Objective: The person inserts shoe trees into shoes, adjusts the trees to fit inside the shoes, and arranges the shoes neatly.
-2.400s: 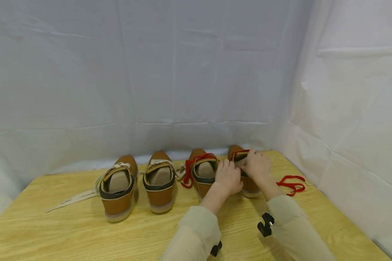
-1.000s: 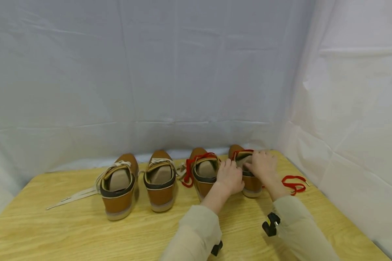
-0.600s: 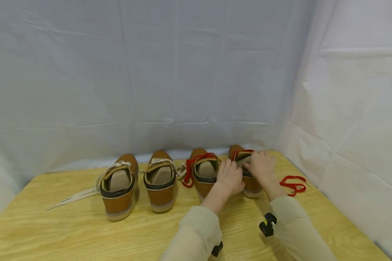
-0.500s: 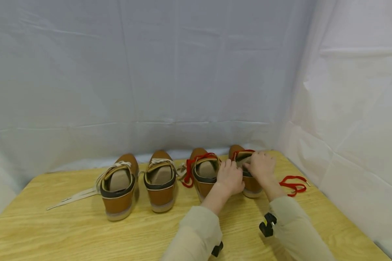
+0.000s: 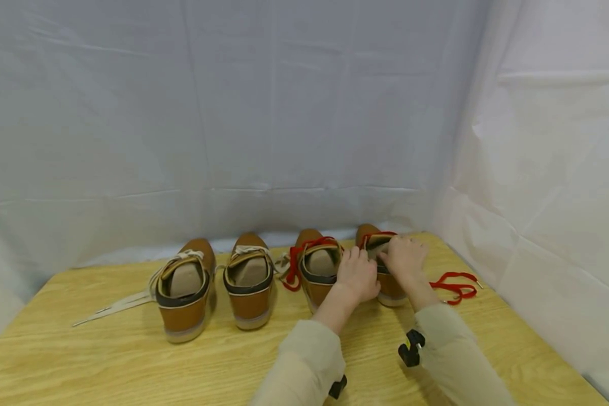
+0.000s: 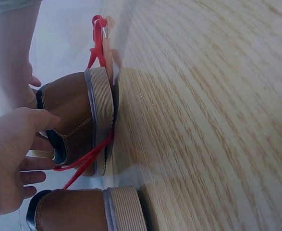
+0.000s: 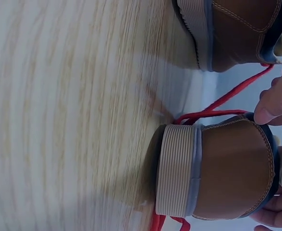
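Note:
In the head view, the rightmost brown leather shoe [image 5: 392, 290], with a dark collar and red laces, stands on the table between both hands. My left hand [image 5: 357, 275] grips its collar from the left. The thumb [image 6: 43, 119] lies on the outer leather in the left wrist view, with the other fingers around the opening. From the right, my right hand [image 5: 406, 260] holds the opposite side of the opening, its thumb reaching inside. The right wrist view shows the shoe's heel [image 7: 234, 168] upright on its pale ribbed sole, with right-hand fingers [image 7: 273, 217] beyond the collar.
Left of it stands another red-laced shoe [image 5: 317, 282], partly behind my left hand. Farther left are two matching shoes with cream laces, one nearer the middle [image 5: 248, 307] and one outermost [image 5: 182, 318]. A loose red lace [image 5: 454, 287] lies at right. White sheeting [image 5: 304, 141] hangs behind.
Over the first second or so the right hand drew back rightward from deeper over the shoe's opening; since then its forearm has shifted slightly left. The left hand keeps its place.

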### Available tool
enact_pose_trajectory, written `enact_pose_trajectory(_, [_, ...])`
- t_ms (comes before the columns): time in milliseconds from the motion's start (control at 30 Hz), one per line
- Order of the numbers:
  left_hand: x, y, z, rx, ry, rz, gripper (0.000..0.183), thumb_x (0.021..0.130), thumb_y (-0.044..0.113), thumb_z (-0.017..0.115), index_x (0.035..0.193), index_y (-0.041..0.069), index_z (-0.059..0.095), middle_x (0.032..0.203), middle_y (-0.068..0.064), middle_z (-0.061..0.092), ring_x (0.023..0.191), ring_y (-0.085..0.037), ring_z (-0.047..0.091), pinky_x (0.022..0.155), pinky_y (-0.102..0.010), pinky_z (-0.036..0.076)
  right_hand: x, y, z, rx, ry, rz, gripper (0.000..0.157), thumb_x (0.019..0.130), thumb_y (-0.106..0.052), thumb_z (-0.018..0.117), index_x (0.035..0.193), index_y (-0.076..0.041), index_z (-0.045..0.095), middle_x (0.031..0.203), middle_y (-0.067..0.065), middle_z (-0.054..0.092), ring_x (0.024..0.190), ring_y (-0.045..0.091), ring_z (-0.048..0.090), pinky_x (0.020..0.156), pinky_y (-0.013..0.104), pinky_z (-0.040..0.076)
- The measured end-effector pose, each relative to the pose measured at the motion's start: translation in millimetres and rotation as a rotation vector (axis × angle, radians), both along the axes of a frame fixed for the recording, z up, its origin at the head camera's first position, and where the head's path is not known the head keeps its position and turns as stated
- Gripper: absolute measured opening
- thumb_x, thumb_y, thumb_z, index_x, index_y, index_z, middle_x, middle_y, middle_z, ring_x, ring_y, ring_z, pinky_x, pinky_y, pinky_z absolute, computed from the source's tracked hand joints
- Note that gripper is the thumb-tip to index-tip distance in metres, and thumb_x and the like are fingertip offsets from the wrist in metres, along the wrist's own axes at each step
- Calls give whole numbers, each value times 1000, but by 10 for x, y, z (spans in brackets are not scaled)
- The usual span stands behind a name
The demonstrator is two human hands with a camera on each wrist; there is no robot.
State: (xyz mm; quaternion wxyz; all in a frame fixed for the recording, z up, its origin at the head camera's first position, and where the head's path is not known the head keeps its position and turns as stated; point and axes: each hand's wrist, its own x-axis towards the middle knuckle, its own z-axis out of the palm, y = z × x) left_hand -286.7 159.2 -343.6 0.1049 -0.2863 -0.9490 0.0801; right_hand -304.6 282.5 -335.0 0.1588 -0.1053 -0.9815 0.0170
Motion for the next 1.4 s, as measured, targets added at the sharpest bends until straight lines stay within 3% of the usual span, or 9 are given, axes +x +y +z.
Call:
enact_pose_trajectory(400, [8,-15,6,-4,1,-3,41,90,48,51,119,21,60,120,-1,51,117,-21,37,104,-36,25,-29,-9,-13,-9,5,-3,45,83,-38,68,92,6,59,89,25,62,85,42,57,76,54,41])
enact_pose_trajectory(800, [18,-25,0,-20,-10,4,43,90,50,51,120,21,59,120,-1,50,116,-20,38,103,-36,26,-38,-19,-24,1,32,-15,47,83,-36,68,97,8,61,95,28,62,87,43,58,76,56,40])
enact_pose_trajectory(1033, [25,-37,37,-53,-36,12,50,90,52,48,131,22,52,127,-1,48,122,-20,34,105,-37,23,-30,7,9,18,3,-8,48,85,-39,65,96,7,60,88,26,62,81,41,59,72,53,44])
enact_pose_trajectory(1233, [46,-56,86,-71,-78,-1,55,91,56,43,137,25,45,133,-1,43,125,-20,32,107,-37,20,19,89,15,27,37,12,46,89,-40,59,85,6,60,80,25,61,73,39,58,66,51,45])
enact_pose_trajectory(1400, [59,-146,123,-44,-87,-47,53,93,54,42,134,22,49,133,-1,44,125,-20,34,107,-38,21,60,100,-18,6,97,45,45,91,-39,55,84,5,60,82,25,60,75,40,57,64,52,44])
